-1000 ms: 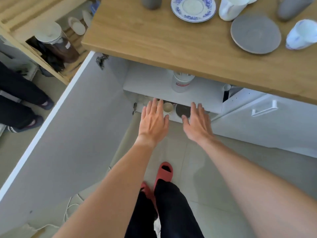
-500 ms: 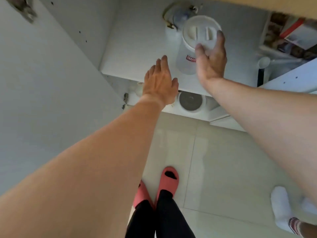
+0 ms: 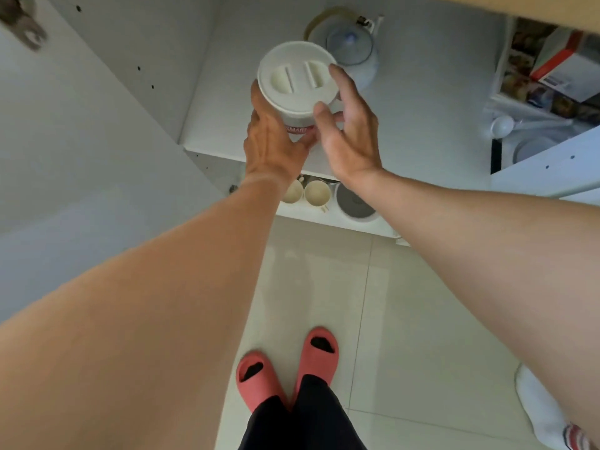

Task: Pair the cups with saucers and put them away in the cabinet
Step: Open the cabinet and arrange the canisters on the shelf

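Since half a second ago: left hand (image 3: 276,138) has joined the right hand (image 3: 349,134) on the white lidded jar (image 3: 297,84), left fingers wrapped on its left wall, right fingers spread open at its right rim. Jar on upper cabinet shelf (image 3: 422,125), near edge, teapot (image 3: 352,48) just behind; likely light, rigid, smooth plastic, best gripped by the walls below the lid. Two cups (image 3: 316,193) on lower shelf: probably ceramic, fragile.

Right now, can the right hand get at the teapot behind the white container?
Probably not directly. The white container stands in front of the teapot, and both hands, left and right, are around it. Moving the container aside should free the way.
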A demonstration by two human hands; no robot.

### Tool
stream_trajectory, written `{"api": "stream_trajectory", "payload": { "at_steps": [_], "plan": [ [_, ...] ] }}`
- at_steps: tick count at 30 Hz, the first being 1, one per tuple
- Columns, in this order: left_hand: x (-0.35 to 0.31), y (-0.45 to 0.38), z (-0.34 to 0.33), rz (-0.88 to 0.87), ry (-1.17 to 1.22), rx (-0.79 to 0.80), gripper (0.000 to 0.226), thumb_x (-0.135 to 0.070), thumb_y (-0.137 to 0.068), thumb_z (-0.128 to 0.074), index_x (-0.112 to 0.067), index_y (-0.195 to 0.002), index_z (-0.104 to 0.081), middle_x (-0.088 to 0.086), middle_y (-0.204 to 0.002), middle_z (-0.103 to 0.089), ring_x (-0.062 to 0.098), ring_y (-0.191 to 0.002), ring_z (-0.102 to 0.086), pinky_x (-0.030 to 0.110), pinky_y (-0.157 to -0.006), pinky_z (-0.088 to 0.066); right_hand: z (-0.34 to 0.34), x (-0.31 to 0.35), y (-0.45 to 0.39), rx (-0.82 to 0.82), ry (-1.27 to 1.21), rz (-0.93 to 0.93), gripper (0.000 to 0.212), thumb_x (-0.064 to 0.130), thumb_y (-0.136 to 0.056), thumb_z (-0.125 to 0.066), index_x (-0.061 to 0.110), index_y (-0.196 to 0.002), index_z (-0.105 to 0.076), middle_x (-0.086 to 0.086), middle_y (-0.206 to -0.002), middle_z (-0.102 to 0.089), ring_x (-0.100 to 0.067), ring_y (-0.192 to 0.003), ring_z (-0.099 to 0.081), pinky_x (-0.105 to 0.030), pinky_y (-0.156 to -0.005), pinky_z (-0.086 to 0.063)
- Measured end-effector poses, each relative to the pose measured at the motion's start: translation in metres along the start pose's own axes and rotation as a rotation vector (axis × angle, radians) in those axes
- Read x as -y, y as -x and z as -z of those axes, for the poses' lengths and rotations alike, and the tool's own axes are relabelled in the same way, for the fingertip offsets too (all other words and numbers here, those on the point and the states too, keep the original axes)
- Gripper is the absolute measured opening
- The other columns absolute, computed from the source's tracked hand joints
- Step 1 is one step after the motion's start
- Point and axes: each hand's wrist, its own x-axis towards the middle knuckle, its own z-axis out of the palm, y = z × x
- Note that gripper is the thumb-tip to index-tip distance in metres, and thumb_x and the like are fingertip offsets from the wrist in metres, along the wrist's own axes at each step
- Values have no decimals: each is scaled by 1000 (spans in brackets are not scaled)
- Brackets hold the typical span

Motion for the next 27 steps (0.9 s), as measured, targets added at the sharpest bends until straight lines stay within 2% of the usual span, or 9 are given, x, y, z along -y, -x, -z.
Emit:
{"api": "stream_trajectory", "payload": {
  "at_steps": [4, 6, 9, 13, 15, 19, 22, 25, 27],
  "plan": [
    [18, -21, 11, 6, 83, -74, 106, -45, -69, -82, -17, -150, -19, 3, -144, -47, 25, -134, -44, 44, -110, -41, 1, -9, -12, 75, 58, 60, 55, 29, -100, -46, 26, -154, -33, -2, -127, -64, -11, -110, -59, -26, -100, -47],
    [26, -31, 16, -13, 77, -96, 107, -44, -70, -82, -17, -151, -19, 3, -146, -45, 24, -137, -41, 43, -113, -38, 4, -17, -23, 57, 103, 67, 50, 28, -99, -45, 25, -149, -40, -6, -121, -63, -17, -107, -60, -31, -98, -48],
    [37, -47, 21, -46, 87, -141, 106, -41, -73, -81, -17, -153, -17, 4, -149, -40, 23, -139, -37, 38, -116, -32, 7, -31, -43, -68, 130, 13, 45, 27, -97, -46, 20, -141, -47, -10, -125, -55, -23, -109, -57, -35, -98, -48],
    [54, -66, 16, -53, 160, -252, 105, -41, -75, -79, -15, -154, -15, 6, -150, -39, 22, -140, -35, 36, -118, -31, 9, -53, -73, -240, 140, -74, 45, 23, -98, -48, 18, -143, -45, -12, -134, -46, -25, -120, -50, -15, -89, -31],
    [60, -74, 10, -54, 194, -309, 104, -45, -77, -76, -13, -154, -15, 9, -152, -37, 23, -142, -33, 39, -118, -31, 7, -63, -86, -259, 123, -106, 50, 21, -97, -51, 19, -146, -41, -13, -139, -43, -25, -124, -48, -13, -86, -27],
    [72, -95, 1, -119, 199, -402, 102, -52, -79, -70, -9, -154, -16, 11, -152, -36, 26, -142, -33, 43, -118, -28, -3, -74, -108, -255, 133, -17, 60, 20, -89, -60, 23, -146, -40, -11, -134, -40, -16, -103, -47, -12, -85, -31],
    [79, -110, -1, -202, 126, -459, 99, -55, -83, -65, -8, -154, -15, 11, -150, -39, 30, -139, -35, 49, -115, -29, -4, -80, -122, -241, 138, 67, 55, 21, -90, -61, 23, -143, -44, -11, -131, -41, -11, -99, -41, -9, -83, -29],
    [89, -114, -6, -260, 122, -527, 98, -56, -84, -65, -6, -153, -17, 15, -147, -36, 29, -137, -33, 42, -116, -28, -5, -89, -132, -254, 154, 156, 50, 22, -91, -62, 23, -139, -49, -10, -129, -43, -13, -96, -44, -8, -84, -29],
    [94, -117, -10, -258, 159, -551, 98, -58, -83, -66, -6, -152, -20, 17, -143, -35, 28, -133, -34, 35, -113, -27, -10, -93, -139, -281, 154, 216, 50, 25, -89, -66, 23, -137, -52, -10, -127, -44, -17, -104, -49, -10, -88, -29]
  ]
}}
